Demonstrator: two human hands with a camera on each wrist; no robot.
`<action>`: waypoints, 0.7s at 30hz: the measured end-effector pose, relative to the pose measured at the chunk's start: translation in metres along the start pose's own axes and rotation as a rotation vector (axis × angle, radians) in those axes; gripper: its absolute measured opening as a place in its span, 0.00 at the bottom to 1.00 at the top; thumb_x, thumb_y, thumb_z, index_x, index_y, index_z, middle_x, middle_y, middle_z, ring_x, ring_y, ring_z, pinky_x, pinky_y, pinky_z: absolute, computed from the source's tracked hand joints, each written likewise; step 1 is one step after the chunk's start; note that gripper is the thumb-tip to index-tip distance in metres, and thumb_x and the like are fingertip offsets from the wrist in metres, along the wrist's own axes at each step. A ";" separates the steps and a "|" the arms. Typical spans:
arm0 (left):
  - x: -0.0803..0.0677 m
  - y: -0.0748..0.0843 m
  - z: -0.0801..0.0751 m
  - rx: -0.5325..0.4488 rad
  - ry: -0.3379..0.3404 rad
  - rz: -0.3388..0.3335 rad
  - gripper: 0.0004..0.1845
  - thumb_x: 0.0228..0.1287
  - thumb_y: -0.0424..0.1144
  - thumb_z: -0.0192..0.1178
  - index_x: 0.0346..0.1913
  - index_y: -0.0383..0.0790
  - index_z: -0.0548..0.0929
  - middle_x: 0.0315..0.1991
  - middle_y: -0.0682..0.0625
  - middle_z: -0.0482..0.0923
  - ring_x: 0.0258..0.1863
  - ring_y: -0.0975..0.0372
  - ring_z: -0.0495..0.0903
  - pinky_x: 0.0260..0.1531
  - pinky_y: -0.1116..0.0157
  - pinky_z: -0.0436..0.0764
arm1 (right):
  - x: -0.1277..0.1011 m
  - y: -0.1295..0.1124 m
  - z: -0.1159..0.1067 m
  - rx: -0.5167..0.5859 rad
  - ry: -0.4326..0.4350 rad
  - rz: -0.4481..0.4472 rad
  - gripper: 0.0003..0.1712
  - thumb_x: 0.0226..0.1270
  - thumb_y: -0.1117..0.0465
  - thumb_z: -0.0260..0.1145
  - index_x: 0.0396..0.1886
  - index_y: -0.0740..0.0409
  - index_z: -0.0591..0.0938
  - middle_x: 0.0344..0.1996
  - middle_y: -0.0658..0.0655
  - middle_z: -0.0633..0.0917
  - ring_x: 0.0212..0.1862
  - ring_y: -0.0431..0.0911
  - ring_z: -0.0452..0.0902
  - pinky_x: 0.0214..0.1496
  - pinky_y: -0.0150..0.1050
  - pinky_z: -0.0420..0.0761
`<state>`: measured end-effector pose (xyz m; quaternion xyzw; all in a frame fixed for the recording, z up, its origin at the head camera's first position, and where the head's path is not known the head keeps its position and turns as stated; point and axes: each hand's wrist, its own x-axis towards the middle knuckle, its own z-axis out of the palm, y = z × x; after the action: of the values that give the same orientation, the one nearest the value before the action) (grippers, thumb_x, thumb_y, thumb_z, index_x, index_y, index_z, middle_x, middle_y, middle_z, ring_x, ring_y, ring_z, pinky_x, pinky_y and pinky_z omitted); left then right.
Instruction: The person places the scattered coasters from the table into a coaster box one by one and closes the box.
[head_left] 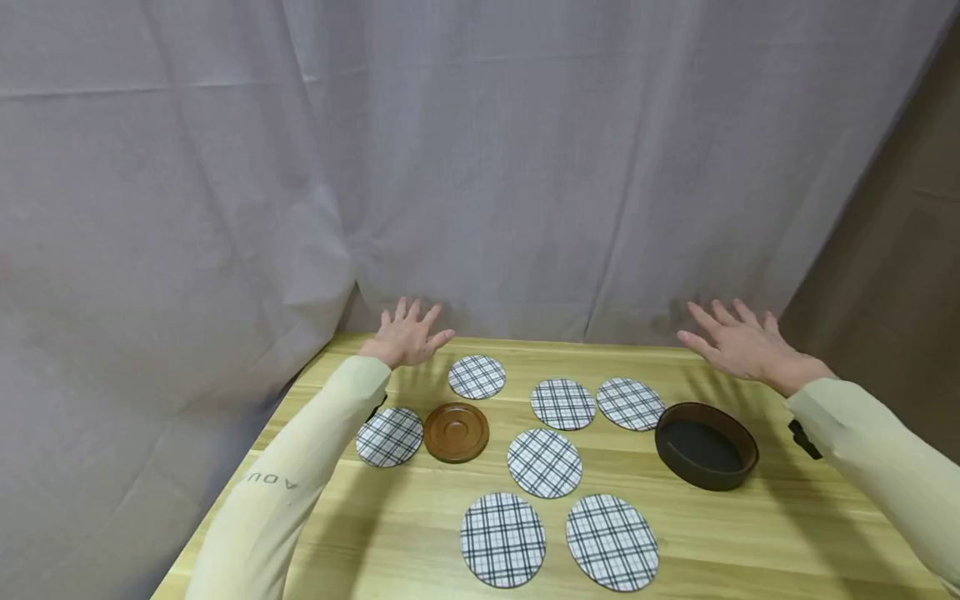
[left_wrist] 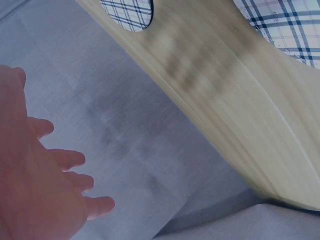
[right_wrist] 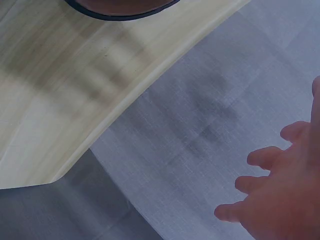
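My left hand (head_left: 406, 340) hovers over the far left of the table with its fingers spread, holding nothing. Over the far right side, my right hand (head_left: 746, 346) is also spread out and holds nothing. Below and right of the left hand lies a round plaid coaster (head_left: 477, 377). A brown wooden disc with a ringed middle (head_left: 456, 432) lies flat beside another plaid coaster (head_left: 390, 437). Nearest the right hand is a round dark holder (head_left: 707, 446) with a low wall and brown inner side. In both wrist views the fingers stretch out against grey cloth.
Several more plaid coasters lie spread on the wooden table (head_left: 420, 517), including one (head_left: 630, 404) touching or overlapping the dark holder's left edge in view. A grey curtain (head_left: 487, 167) hangs right behind the table's far edge. Darker brown cloth (head_left: 892, 292) hangs at the right.
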<state>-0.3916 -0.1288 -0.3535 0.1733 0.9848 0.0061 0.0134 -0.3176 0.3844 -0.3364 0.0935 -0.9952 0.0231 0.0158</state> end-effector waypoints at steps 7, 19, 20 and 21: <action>0.001 0.003 0.003 -0.044 -0.006 -0.003 0.40 0.73 0.68 0.30 0.79 0.51 0.45 0.78 0.34 0.43 0.77 0.37 0.39 0.72 0.35 0.46 | 0.003 0.000 0.001 0.007 0.002 0.004 0.48 0.73 0.29 0.37 0.79 0.56 0.44 0.72 0.80 0.50 0.70 0.81 0.37 0.61 0.82 0.39; 0.010 0.020 0.023 -0.048 -0.013 0.021 0.40 0.73 0.67 0.34 0.79 0.48 0.48 0.76 0.35 0.51 0.76 0.39 0.50 0.71 0.39 0.57 | -0.002 0.005 0.014 0.131 -0.001 0.014 0.47 0.75 0.33 0.39 0.79 0.57 0.43 0.71 0.83 0.49 0.68 0.83 0.40 0.59 0.83 0.45; 0.011 0.021 0.025 -0.058 -0.016 0.023 0.40 0.73 0.67 0.35 0.79 0.48 0.48 0.76 0.35 0.51 0.76 0.39 0.50 0.71 0.39 0.57 | -0.003 0.005 0.016 0.139 0.005 0.009 0.46 0.76 0.33 0.39 0.79 0.58 0.43 0.71 0.83 0.49 0.68 0.84 0.41 0.58 0.83 0.47; 0.011 0.022 0.027 -0.067 -0.019 0.025 0.40 0.73 0.67 0.35 0.79 0.48 0.48 0.76 0.35 0.51 0.76 0.40 0.50 0.71 0.40 0.56 | -0.003 0.006 0.018 0.146 0.010 0.003 0.46 0.76 0.34 0.39 0.79 0.59 0.43 0.71 0.84 0.49 0.67 0.84 0.42 0.57 0.83 0.48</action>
<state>-0.3939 -0.1039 -0.3805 0.1849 0.9816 0.0374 0.0286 -0.3160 0.3901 -0.3549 0.0926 -0.9909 0.0962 0.0140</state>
